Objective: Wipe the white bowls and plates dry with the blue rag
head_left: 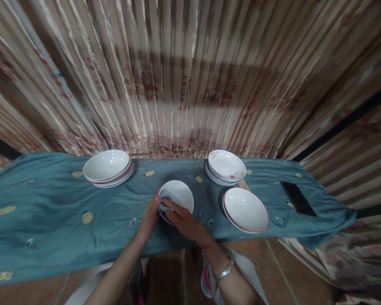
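Hands: left hand (pixel 151 212) and right hand (pixel 186 220) both touch one white bowl (pixel 181 194), so neither is nearer; the right one lies more over its hollow.
Grey cloth: a bunched grey cloth (pixel 167 195) sits inside the bowl, towards 10 o'clock from its middle, under the right fingertips. Crumpled and partly covered, it shows no clear long axis; the round bowl has none.
Left grip: closed on the rim at about 9 o'clock, forearm lying towards 7 o'clock; the fingers beneath are hidden.
Right fingers: bent and pointing to 10 o'clock, back of the hand up, forearm with a silver bracelet (pixel 225 270) lying towards 5 o'clock; whether they pinch the cloth or only press it, I cannot tell.
Bowl base: hidden; it may rest on the teal tablecloth (pixel 111 231) or be held just above it.
Red-rimmed bowl (pixel 246 209): at 3 o'clock from the white bowl, apart from it.
Black phone (pixel 298 199): also at 3 o'clock, well beyond.
Floral bowl (pixel 227 164): at 2 o'clock, topping a stack.
Left-hand stack (pixel 107 167): at 10 o'clock, well apart.
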The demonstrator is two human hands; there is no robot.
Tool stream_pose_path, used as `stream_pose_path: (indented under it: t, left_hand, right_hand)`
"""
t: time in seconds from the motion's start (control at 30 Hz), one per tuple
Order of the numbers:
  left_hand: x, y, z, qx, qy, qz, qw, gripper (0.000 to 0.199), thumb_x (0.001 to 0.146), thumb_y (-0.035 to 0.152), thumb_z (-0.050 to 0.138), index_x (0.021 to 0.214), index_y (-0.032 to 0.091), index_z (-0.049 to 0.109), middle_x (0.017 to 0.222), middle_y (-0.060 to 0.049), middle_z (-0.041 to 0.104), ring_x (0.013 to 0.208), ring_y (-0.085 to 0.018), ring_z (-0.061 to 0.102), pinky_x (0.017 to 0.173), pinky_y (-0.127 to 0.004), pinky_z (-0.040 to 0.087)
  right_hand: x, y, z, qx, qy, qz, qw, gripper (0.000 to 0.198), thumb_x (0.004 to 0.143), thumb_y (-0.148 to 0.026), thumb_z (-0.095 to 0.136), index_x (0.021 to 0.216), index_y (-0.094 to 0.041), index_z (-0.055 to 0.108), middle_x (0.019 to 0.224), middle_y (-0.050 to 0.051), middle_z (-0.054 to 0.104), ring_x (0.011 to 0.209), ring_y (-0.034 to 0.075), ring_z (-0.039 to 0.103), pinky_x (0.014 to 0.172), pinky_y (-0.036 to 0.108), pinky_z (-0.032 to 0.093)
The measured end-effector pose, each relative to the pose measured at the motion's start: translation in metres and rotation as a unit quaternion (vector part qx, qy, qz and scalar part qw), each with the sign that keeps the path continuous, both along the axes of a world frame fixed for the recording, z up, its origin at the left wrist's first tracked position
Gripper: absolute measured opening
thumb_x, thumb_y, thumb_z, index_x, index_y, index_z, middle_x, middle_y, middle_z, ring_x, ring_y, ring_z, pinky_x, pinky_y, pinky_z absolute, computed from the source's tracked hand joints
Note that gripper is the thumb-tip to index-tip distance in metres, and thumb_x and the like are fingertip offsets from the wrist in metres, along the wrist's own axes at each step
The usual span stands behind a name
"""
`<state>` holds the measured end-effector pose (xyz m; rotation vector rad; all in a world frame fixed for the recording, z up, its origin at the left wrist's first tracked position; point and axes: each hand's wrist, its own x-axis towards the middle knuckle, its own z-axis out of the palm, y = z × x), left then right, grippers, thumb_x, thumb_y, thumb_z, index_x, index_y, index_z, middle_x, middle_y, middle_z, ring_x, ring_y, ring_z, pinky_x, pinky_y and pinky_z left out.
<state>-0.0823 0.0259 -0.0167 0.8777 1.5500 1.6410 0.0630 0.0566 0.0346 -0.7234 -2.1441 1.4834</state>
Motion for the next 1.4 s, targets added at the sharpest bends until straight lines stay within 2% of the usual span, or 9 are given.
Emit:
stream_pose_path:
  t: [0.17,0.27,0.43,0.67,0.83,0.97,1.13,1.23,1.4]
  left_hand:
    - [-0.003,-0.001,0.000,-0.009,0.051,-0.012,0.999,0.052,0.081,0.055,0.049,0.116,0.021,0.067,0.130,-0.010,0.062,0.129,-0.028,0.049,0.114,-0.044,0.029]
    - [-0.002,-0.002,0.001,-0.026,0.043,-0.020,0.999,0.053,0.082,0.054,0.050,0.120,0.022,0.065,0.135,-0.008,0.058,0.131,-0.027,0.047,0.114,-0.043,0.029]
    - [0.000,-0.004,0.005,-0.036,0.049,-0.031,0.998,0.058,0.081,0.057,0.050,0.125,0.021,0.062,0.137,-0.009,0.056,0.133,-0.029,0.044,0.114,-0.043,0.029]
    - [0.005,-0.008,0.021,-0.048,0.067,-0.074,0.994,0.069,0.082,0.061,0.043,0.133,0.016,0.054,0.142,-0.010,0.051,0.135,-0.028,0.042,0.113,-0.041,0.030]
    - [0.007,-0.006,0.020,-0.044,0.046,-0.047,0.997,0.069,0.079,0.063,0.046,0.128,0.016,0.058,0.137,-0.012,0.056,0.132,-0.031,0.045,0.111,-0.044,0.032]
    - [0.012,-0.003,0.021,-0.037,0.023,-0.036,0.998,0.069,0.079,0.065,0.045,0.122,0.014,0.062,0.128,-0.013,0.062,0.126,-0.030,0.050,0.107,-0.042,0.037]
    - [0.015,-0.001,0.025,-0.011,0.037,-0.036,0.999,0.060,0.083,0.060,0.041,0.115,0.015,0.065,0.117,-0.012,0.068,0.116,-0.029,0.057,0.103,-0.041,0.042]
    - [0.012,0.000,0.022,-0.005,0.053,-0.028,0.998,0.056,0.084,0.057,0.041,0.112,0.017,0.066,0.117,-0.012,0.068,0.119,-0.029,0.056,0.103,-0.041,0.042]
    - [0.008,0.001,0.011,-0.006,0.034,-0.037,0.999,0.056,0.086,0.058,0.040,0.118,0.018,0.064,0.124,-0.010,0.065,0.121,-0.027,0.055,0.109,-0.041,0.036]
  right_hand:
    - [-0.010,-0.001,-0.016,0.091,-0.004,-0.014,0.996,0.055,0.094,-0.026,0.043,0.148,-0.022,0.031,0.155,0.006,0.030,0.144,0.020,0.024,0.119,0.043,0.024]
    - [-0.010,0.006,-0.022,0.176,-0.020,-0.051,0.983,0.055,0.095,-0.026,0.042,0.148,-0.020,0.030,0.157,0.010,0.025,0.145,0.025,0.020,0.118,0.051,0.024]
    - [-0.005,0.018,-0.020,0.295,-0.107,-0.106,0.944,0.047,0.095,-0.022,0.040,0.141,-0.017,0.042,0.150,0.016,0.035,0.138,0.028,0.032,0.111,0.051,0.031]
    - [0.006,0.021,-0.012,0.360,-0.294,-0.128,0.876,0.044,0.092,-0.017,0.044,0.135,-0.020,0.049,0.144,0.013,0.044,0.126,0.028,0.043,0.102,0.045,0.038]
    - [0.013,0.019,-0.015,0.350,-0.325,-0.125,0.870,0.033,0.092,-0.017,0.043,0.120,-0.018,0.061,0.130,0.013,0.056,0.114,0.026,0.051,0.094,0.041,0.044]
    - [0.020,0.018,-0.015,0.319,-0.286,-0.085,0.900,0.027,0.091,-0.015,0.046,0.110,-0.016,0.066,0.119,0.012,0.063,0.110,0.022,0.056,0.098,0.036,0.043]
    - [0.025,0.019,-0.012,0.205,-0.201,0.003,0.958,0.026,0.087,-0.014,0.053,0.107,-0.020,0.068,0.111,0.005,0.069,0.104,0.018,0.062,0.095,0.030,0.046]
    - [0.021,0.018,-0.012,0.140,-0.123,0.033,0.982,0.029,0.083,-0.011,0.055,0.107,-0.020,0.069,0.108,0.004,0.071,0.101,0.017,0.064,0.092,0.029,0.048]
    - [0.004,0.008,-0.021,0.050,0.015,-0.012,0.999,0.036,0.079,-0.011,0.057,0.112,-0.020,0.068,0.111,0.004,0.070,0.102,0.018,0.065,0.093,0.031,0.050]
